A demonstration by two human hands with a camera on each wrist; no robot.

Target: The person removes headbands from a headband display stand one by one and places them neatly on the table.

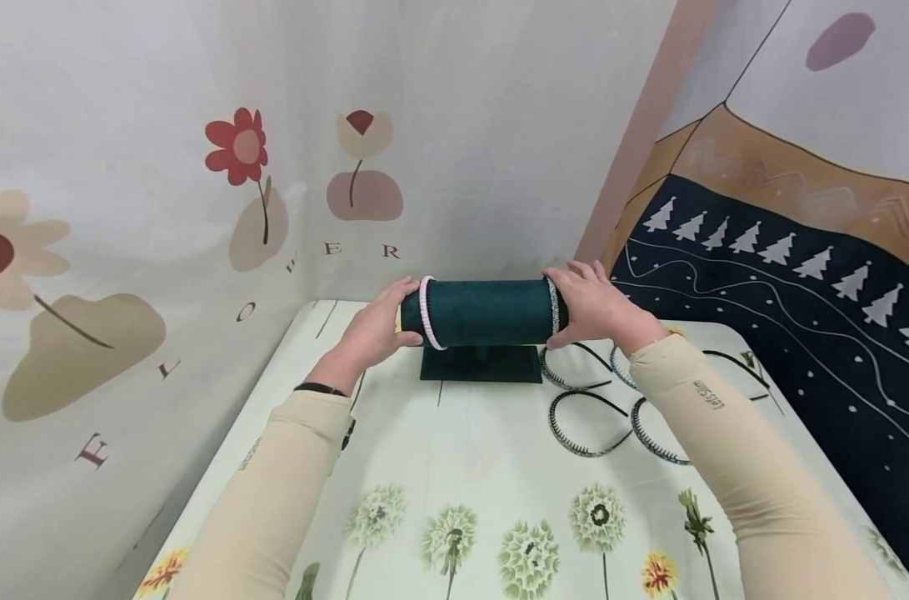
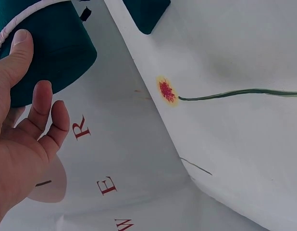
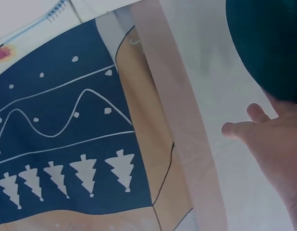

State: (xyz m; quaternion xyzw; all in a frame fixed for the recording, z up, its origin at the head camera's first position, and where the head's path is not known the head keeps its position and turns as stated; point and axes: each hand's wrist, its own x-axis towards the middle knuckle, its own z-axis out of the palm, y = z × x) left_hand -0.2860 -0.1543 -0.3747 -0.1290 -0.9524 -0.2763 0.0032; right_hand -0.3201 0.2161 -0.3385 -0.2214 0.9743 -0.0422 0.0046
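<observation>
A dark green, velvet-covered headband display stand [image 1: 487, 312] has a horizontal roll above a flat base [image 1: 481, 367]. Near the roll's left end is a pale pink headband [image 1: 428, 312]; a silvery headband [image 1: 554, 305] circles its right end. My left hand [image 1: 372, 331] grips the left end, with the thumb [image 2: 21, 48] on the front, below the pink headband in the left wrist view. My right hand [image 1: 592, 307] holds the silvery headband at the other end, thumb low in front and fingertips on top. In the right wrist view, the roll [image 3: 266, 48] hides part of that hand.
Several toothed headbands [image 1: 583, 452] lie on the table right of the stand, some partly under my right forearm. The tablecloth [image 1: 491, 458] has dandelion prints. A printed curtain [image 1: 484, 142] hangs behind the table, and a dark tree-patterned cloth [image 1: 761, 292] at the right.
</observation>
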